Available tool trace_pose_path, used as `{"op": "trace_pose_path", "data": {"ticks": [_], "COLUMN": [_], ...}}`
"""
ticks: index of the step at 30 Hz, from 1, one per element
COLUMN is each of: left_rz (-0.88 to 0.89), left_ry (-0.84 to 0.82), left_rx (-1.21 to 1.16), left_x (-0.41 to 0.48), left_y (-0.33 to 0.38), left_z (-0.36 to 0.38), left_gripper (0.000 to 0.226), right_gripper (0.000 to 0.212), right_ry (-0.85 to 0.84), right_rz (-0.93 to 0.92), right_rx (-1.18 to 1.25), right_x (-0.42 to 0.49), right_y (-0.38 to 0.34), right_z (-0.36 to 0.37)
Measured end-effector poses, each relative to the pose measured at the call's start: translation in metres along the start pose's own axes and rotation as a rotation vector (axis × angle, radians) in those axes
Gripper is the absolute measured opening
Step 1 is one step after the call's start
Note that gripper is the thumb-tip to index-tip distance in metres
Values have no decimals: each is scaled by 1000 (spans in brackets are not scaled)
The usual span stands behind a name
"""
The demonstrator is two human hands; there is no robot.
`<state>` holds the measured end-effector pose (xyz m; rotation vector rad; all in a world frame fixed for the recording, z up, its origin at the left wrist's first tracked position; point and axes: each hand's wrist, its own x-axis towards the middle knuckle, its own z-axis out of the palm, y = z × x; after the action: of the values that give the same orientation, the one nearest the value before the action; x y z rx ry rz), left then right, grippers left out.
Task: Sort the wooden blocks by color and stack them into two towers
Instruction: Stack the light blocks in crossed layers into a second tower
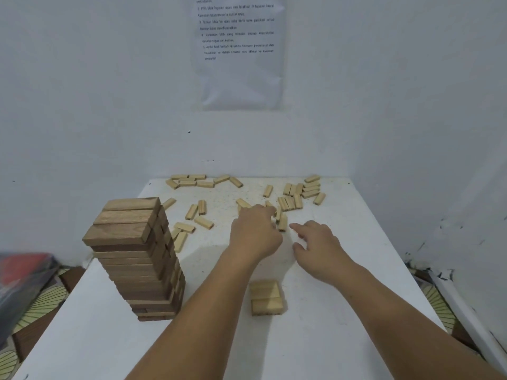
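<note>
A tall tower of dark brown blocks [140, 259] stands at the left of the white table [343, 338]. A low stack of light blocks [266, 297] sits near the table's middle front. Several loose light blocks [293, 198] lie scattered across the far half. My left hand [255, 234] reaches among them, fingers curled at a light block [282, 222]; whether it grips the block is hidden. My right hand [318, 242] hovers just right of that block, fingers loosely spread, holding nothing.
More light blocks lie at the far left edge [192, 181] and beside the dark tower [181, 237]. A paper sheet [238, 50] hangs on the wall behind. A patterned floor and a red-grey item [24, 281] lie off the left edge.
</note>
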<state>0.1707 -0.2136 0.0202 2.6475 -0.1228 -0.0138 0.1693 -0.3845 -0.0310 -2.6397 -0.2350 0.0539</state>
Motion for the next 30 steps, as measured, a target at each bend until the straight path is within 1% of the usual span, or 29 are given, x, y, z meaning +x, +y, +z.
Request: {"op": "trace_pose_path", "data": {"ticks": [3, 6, 10, 13, 16, 18, 19, 21, 22, 23, 26, 30], "left_rz": [-15, -20, 20, 44, 81, 98, 96, 82, 79, 78, 89, 140], "left_ry": [-18, -55, -43, -48, -37, -8, -14, -59, -77, -88, -104, -97], "left_rx": [137, 198, 238, 253, 213, 225, 256, 346, 381, 403, 440, 453], "left_x": [22, 36, 46, 49, 49, 51, 53, 57, 59, 61, 66, 58], "left_y": [7, 8, 7, 4, 0, -2, -2, -1, -1, 0, 3, 13], "left_z": [7, 16, 23, 28, 29, 27, 27, 28, 29, 30, 30, 32], "left_gripper": [43, 41, 39, 43, 47, 52, 53, 46, 42, 39, 42, 43], "right_gripper": [56, 51, 41, 29, 21, 24, 34, 63, 72, 75, 68, 55], "right_ry": [6, 49, 125, 197, 256, 272, 262, 217, 193, 178, 191, 218], "right_rz": [-15, -44, -75, -105, -115, -108, -89, -30, -6, 2, -4, 3], "right_rx": [-113, -166, -128, -79, -5, 39, 53, 50, 33, 5, -29, 36], "right_x": [14, 20, 17, 11, 4, 0, -2, -4, -3, -2, 0, 0], "right_y": [-2, -3, 3, 16, 30, 37, 40, 44, 44, 44, 43, 45], "right_z": [6, 11, 11, 9, 7, 4, 3, 2, 2, 3, 6, 5]}}
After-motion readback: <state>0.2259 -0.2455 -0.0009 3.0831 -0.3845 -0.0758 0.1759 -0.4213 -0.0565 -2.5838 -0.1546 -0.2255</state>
